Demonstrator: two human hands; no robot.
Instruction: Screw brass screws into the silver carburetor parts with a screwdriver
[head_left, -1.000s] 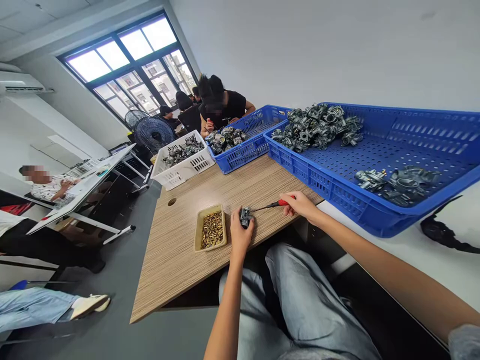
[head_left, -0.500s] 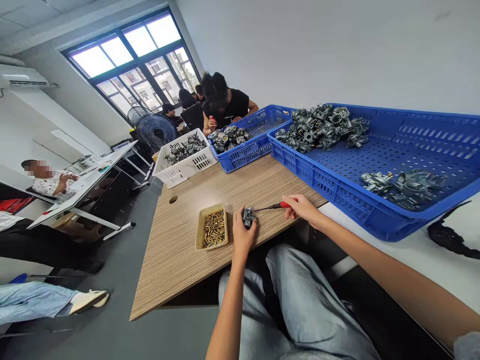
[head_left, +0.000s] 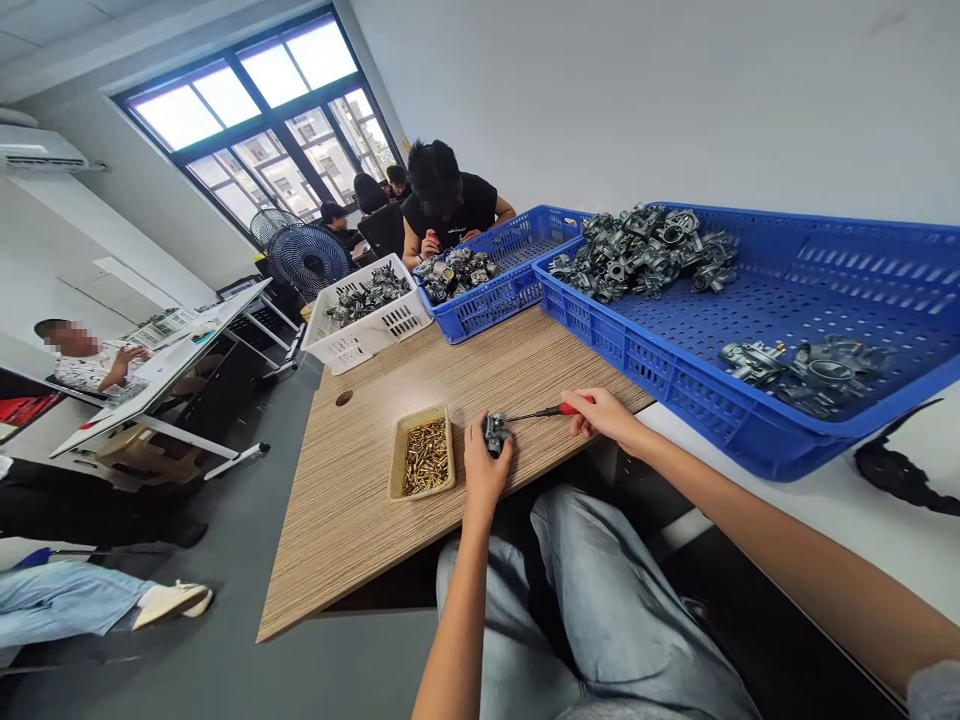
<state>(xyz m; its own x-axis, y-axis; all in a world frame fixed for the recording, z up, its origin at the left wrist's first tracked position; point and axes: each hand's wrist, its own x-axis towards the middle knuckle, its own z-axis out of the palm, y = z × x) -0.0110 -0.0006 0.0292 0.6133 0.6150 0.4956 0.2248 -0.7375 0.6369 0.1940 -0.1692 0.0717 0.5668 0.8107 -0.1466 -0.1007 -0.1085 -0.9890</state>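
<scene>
My left hand (head_left: 486, 468) is closed around a small grey metal carburetor part (head_left: 493, 433), held at the near edge of the wooden table (head_left: 360, 540). A red-handled screwdriver (head_left: 541, 411) is gripped in my right hand (head_left: 602, 414), its thin shaft pointing left with the tip at the part. Just left of my left hand sits a tan tray of small brass screws (head_left: 423, 457).
A large blue crate (head_left: 660, 370) with piled metal parts stands to the right, a second blue crate (head_left: 487, 300) and a white basket (head_left: 367, 335) farther back. A person in black sits at the far end. Others sit at a white table (head_left: 165, 365) on the left, near a fan (head_left: 304, 262).
Both hands keep their hold on the part and the screwdriver; the view has shifted slightly. The person in black at the far end has bent lower over the crate.
</scene>
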